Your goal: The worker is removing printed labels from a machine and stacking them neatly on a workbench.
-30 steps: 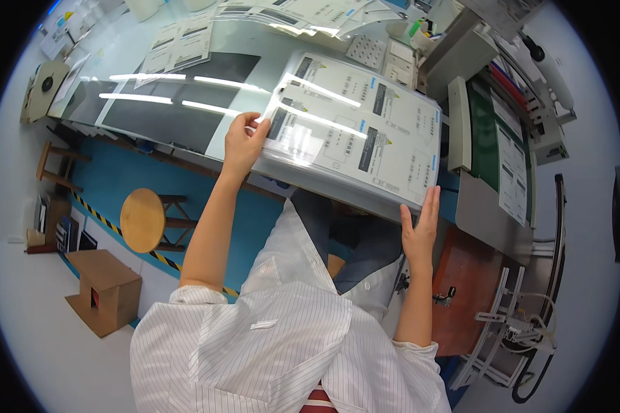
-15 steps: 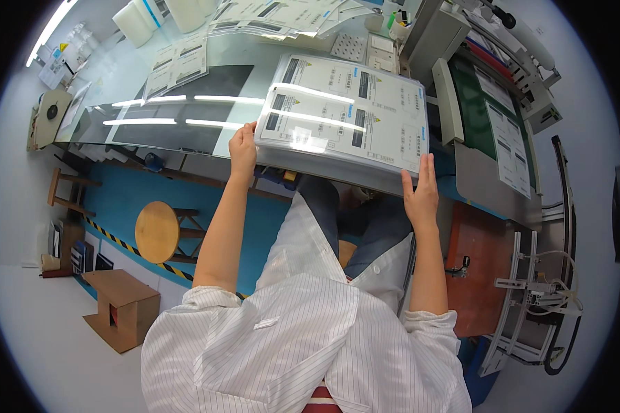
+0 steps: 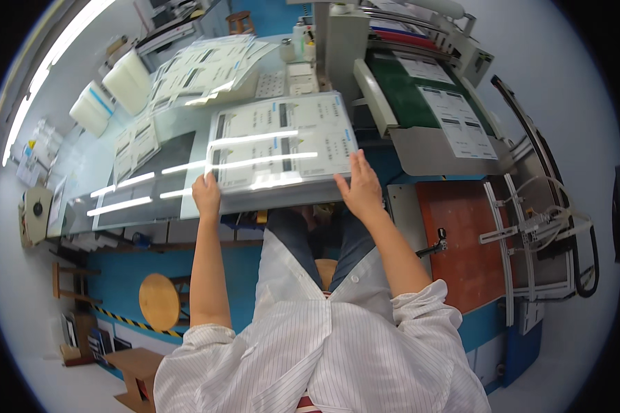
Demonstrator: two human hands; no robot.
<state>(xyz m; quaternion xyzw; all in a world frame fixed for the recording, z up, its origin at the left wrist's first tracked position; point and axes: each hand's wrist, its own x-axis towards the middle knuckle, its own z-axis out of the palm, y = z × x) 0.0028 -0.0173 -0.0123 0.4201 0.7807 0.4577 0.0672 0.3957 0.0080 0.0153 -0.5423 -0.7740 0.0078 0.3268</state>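
glassy table [image 3: 188, 121] carries, at its front, a stack of printed sheets [image 3: 262, 146]. left hand [image 3: 207, 197] is at the left corner, its grip i cannot tell; right hand [image 3: 362, 187] touches the right side, thumb apart from fingers.

Stack of printed sheets [image 3: 277, 140]: rectangular, whitish, with clear, glossy margins. Marked on top with dark bars, blue tabs and fine dark print. Rests face up at the 6 o'clock edge of the desk [image 3: 179, 124], towards 11 o'clock from picture centre. Squarely piled, long sides running roughly 9 to 3 o'clock. Streaked with bright reflections.
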